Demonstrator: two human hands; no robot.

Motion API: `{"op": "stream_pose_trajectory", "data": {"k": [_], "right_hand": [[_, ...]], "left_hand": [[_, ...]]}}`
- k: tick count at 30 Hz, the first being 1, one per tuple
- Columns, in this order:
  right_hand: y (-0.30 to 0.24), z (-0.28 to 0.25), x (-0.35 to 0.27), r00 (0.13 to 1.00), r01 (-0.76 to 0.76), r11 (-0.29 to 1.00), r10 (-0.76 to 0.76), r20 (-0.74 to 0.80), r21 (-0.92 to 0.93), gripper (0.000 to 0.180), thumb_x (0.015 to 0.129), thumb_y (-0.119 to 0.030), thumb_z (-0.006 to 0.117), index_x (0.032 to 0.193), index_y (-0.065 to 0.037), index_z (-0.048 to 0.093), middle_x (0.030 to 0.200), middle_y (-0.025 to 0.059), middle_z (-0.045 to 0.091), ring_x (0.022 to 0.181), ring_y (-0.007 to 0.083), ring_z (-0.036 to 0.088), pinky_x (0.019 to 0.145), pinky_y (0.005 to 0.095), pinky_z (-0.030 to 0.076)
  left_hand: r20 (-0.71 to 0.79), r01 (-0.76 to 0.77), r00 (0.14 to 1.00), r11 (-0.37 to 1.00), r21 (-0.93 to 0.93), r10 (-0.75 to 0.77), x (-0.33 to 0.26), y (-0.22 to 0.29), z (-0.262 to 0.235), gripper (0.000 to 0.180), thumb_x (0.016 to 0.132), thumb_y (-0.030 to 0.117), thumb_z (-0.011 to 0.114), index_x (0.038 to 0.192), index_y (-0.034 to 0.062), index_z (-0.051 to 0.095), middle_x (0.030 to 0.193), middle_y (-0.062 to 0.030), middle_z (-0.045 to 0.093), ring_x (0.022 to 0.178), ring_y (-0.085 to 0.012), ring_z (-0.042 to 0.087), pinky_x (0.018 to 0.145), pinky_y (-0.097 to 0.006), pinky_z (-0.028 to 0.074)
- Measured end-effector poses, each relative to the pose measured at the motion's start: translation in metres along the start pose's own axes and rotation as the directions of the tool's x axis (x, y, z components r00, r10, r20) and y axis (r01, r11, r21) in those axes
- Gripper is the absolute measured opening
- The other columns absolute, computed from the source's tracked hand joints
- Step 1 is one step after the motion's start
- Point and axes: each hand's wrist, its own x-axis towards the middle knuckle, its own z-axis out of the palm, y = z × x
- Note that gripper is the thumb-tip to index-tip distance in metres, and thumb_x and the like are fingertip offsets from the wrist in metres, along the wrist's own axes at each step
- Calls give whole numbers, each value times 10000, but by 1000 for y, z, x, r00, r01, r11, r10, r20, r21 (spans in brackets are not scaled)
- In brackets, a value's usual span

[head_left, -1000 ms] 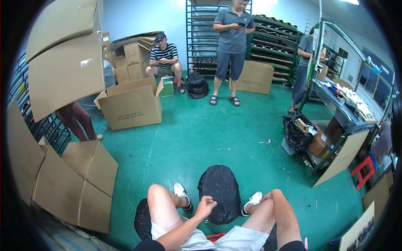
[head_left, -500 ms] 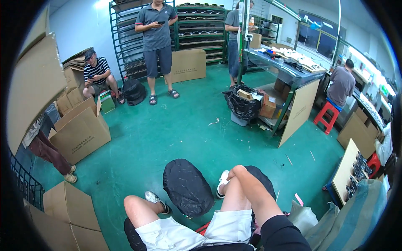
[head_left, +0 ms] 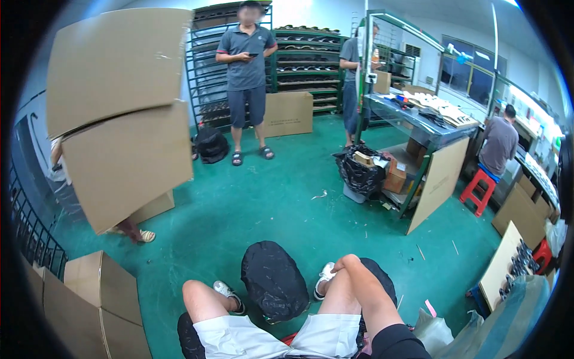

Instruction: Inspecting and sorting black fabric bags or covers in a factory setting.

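My right hand [head_left: 348, 261] lies loosely over my bent right knee, its fingers draped open and holding nothing. My left hand is out of view. Between my feet, on the floor, sits a rounded bundle in a wrinkled black cover [head_left: 275, 281]. Another black-covered bundle [head_left: 378, 275] is partly hidden behind my right forearm, and a third black piece [head_left: 190, 338] shows beside my left thigh.
At left, a person mostly hidden behind large cardboard cartons [head_left: 125, 155] walks across the floor. Cartons [head_left: 119, 293] stand at lower left. Another person [head_left: 246, 66] stands ahead holding a phone. A workbench [head_left: 412, 119] and red stool [head_left: 478, 190] are at right.
The large cartons at left have moved right with the person behind them, now hiding the seated person in the striped shirt. My view has shifted slightly; my right hand stays on my knee.
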Motion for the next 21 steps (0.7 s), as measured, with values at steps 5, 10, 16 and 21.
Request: {"op": "stream_pose_trajectory", "data": {"k": [5, 10, 16, 21], "right_hand": [[-13, -1, 22, 996, 88, 995, -87, 33, -54, 712, 853, -592, 565, 1354, -89, 529, 1438, 113, 469, 1332, 281, 423, 1094, 401, 339], [-2, -2, 51, 997, 55, 992, -60, -39, -115, 729, 787, -626, 623, 1376, -210, 520, 1449, 63, 465, 1340, 242, 428, 1099, 365, 336], [1, -5, 16, 995, 83, 992, -87, -42, -100, 778, 766, -652, 634, 1339, -133, 553, 1429, 106, 480, 1333, 269, 431, 1102, 382, 337], [1, -3, 35, 999, 44, 998, -44, -17, -36, 767, 765, -606, 675, 1320, -88, 564, 1409, 116, 501, 1305, 267, 462, 1093, 361, 349]], "left_hand": [[51, 35, 998, 999, 24, -36, -2, -22, 5, 216, 893, 148, 574, 1043, 2, 628, 895, -147, 639, 853, -238, 612, 768, -347, 473], [47, 145, 988, 989, -4, -145, -1, -31, 1, 208, 966, 173, 520, 1020, 6, 632, 908, -98, 646, 845, -193, 592, 784, -318, 467], [-26, -43, 999, 992, 118, 47, 0, -38, 9, 260, 939, 216, 561, 1049, -3, 647, 975, -159, 664, 883, -271, 632, 772, -372, 493], [-4, 2, 1000, 985, 174, -1, 1, -33, 11, 243, 910, 225, 585, 995, 12, 665, 906, -178, 670, 843, -311, 645, 758, -394, 490]]}}
